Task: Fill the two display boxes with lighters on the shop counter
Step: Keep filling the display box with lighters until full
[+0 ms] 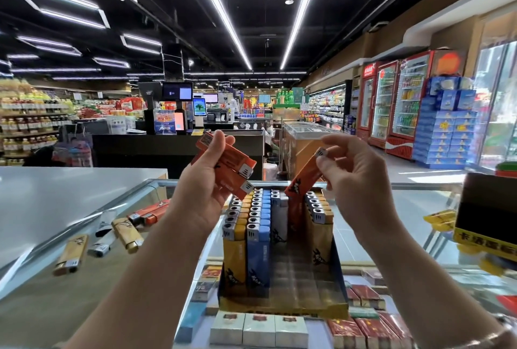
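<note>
Right, working across from the left edge of the surface (70,203).
Loose lighters: several lie flat on the left part of the surface (71,255), well apart from the display box (279,302); I could sweep one off with my left forearm when I lower it.
Left hand: my left hand (208,178) grips a stack of orange lighters (232,169) above the box's far left corner; I judge the lowest one could slide out, since only its upper part sits in my grip.
Display box: it stands at the near middle of the surface, with yellow, blue and white rows filled and the near middle lanes bare; standing lighters next to the gap may topple into it.
Right hand: my right hand (352,178) pinches one orange lighter (305,178) by its metal head, tilted, its foot at the far end of the open lane; going in crooked, it could knock its neighbours.
Second box: a dark box (486,209) at the right edge is cut off; I cannot tell whether it holds lighters.
Hidden: the count in my left stack and the box's far wall, both behind my hands.
</note>
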The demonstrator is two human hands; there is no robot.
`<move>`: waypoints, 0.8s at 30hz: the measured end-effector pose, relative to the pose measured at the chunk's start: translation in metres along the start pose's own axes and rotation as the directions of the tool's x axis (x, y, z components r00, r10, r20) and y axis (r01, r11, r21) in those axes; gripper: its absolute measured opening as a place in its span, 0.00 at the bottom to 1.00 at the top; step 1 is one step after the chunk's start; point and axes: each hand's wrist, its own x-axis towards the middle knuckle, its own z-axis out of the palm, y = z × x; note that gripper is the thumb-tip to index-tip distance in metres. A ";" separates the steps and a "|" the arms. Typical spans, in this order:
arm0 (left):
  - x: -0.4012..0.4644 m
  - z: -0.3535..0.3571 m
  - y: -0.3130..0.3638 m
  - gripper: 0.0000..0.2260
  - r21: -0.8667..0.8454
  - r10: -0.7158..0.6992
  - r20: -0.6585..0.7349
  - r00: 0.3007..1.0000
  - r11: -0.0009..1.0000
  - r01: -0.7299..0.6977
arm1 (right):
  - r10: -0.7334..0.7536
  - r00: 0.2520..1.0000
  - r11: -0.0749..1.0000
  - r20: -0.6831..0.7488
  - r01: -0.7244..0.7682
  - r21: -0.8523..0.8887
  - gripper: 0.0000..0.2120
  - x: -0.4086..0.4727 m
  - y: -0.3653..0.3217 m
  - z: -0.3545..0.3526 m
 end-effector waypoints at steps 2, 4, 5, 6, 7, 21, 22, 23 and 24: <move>0.001 0.000 -0.002 0.16 0.017 0.011 -0.016 1.000 1.000 -0.011 | -0.035 0.999 0.996 0.024 0.037 -0.079 0.12 -0.001 0.001 0.001; 0.001 0.000 -0.003 0.16 0.036 0.011 -0.032 0.999 0.999 -0.010 | -0.068 0.996 0.988 0.049 0.075 -0.138 0.12 -0.001 0.002 0.002; 0.000 0.000 -0.004 0.16 0.039 0.007 -0.032 0.999 0.999 -0.006 | -0.079 0.995 0.983 0.067 0.089 -0.164 0.12 -0.002 0.002 0.002; 0.000 0.000 -0.004 0.16 0.038 0.005 -0.029 1.000 0.999 -0.004 | -0.085 0.993 0.978 0.088 0.100 -0.185 0.12 -0.001 0.003 0.002; 0.000 0.000 -0.004 0.16 0.036 0.003 -0.024 1.000 0.999 -0.003 | -0.090 0.990 0.973 0.111 0.111 -0.202 0.13 -0.002 0.004 0.003; -0.001 0.006 -0.005 0.17 0.082 0.004 -0.004 1.000 0.997 -0.003 | 0.102 0.937 0.910 0.333 0.047 -0.412 0.10 0.006 0.024 0.008; -0.001 0.006 -0.005 0.18 0.091 0.007 -0.004 1.000 0.996 -0.007 | 0.109 0.933 0.905 0.342 0.050 -0.423 0.10 0.007 0.024 0.008; -0.001 0.006 -0.005 0.18 0.097 0.010 -0.003 1.000 0.995 -0.010 | 0.112 0.928 0.898 0.355 0.058 -0.437 0.10 0.008 0.023 0.009; -0.001 0.006 -0.005 0.18 0.097 0.010 -0.002 1.000 0.995 -0.010 | 0.115 0.921 0.888 0.372 0.072 -0.454 0.10 0.008 0.022 0.010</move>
